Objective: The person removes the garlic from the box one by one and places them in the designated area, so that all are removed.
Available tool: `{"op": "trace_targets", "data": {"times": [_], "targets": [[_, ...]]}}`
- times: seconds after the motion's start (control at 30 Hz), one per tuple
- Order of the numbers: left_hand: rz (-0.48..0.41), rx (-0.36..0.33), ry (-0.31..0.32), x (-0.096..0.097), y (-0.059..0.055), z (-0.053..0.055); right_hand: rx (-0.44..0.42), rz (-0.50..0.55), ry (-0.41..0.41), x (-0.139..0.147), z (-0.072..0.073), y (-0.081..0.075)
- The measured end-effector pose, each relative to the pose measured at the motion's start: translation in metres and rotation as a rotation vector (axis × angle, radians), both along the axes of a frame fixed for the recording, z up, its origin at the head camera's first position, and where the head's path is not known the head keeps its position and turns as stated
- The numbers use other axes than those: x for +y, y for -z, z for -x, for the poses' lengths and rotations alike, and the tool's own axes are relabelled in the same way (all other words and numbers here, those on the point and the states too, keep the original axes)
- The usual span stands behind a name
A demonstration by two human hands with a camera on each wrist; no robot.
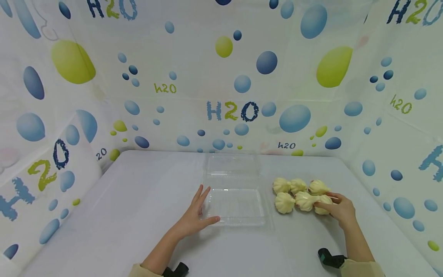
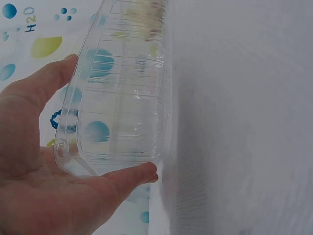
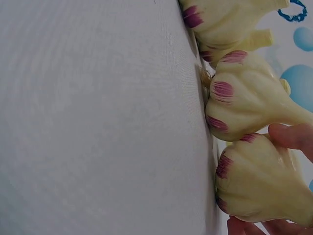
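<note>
A clear plastic box [image 1: 238, 221] lies open on the table, its hinged lid [image 1: 232, 165] folded back. My left hand [image 1: 195, 218] rests at the box's near left corner, fingers straight and spread; in the left wrist view the thumb and fingers [image 2: 129, 181] span the box's corner. To the right of the box, several garlic bulbs [image 1: 284, 202] with purple streaks sit in two rows. My right hand [image 1: 340, 211] pinches the near right garlic bulb [image 3: 257, 181] between thumb and fingers. That bulb is still beside its neighbour [image 3: 249, 98].
The white table [image 1: 138, 192] meets a backdrop [image 1: 194, 77] with blue and green drops at the back and sides. A black strap device [image 1: 330, 258] sits on the right wrist and another [image 1: 176, 270] on the left.
</note>
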State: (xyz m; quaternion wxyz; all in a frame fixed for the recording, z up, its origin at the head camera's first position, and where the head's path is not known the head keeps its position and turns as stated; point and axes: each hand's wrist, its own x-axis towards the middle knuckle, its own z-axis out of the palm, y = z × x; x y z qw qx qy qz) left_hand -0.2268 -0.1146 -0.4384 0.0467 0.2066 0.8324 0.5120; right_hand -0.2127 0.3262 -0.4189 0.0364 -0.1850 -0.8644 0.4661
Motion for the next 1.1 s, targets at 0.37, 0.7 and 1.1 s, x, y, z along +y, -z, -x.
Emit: {"op": "trace_targets", "data": {"times": [0.37, 0.7, 1.1], "targets": [[0.01, -0.004, -0.007, 0.0, -0.002, 0.0, 0.001, 0.007, 0.009, -0.002, -0.002, -0.002], [0.024, 0.007, -0.004, 0.001, -0.004, 0.001, 0.021, -0.035, 0.034, -0.001, -0.005, -0.005], [0.092, 0.029, -0.021, -0.009, -0.016, 0.002, 0.077, -0.118, 0.037, 0.004, -0.01, -0.01]]}}
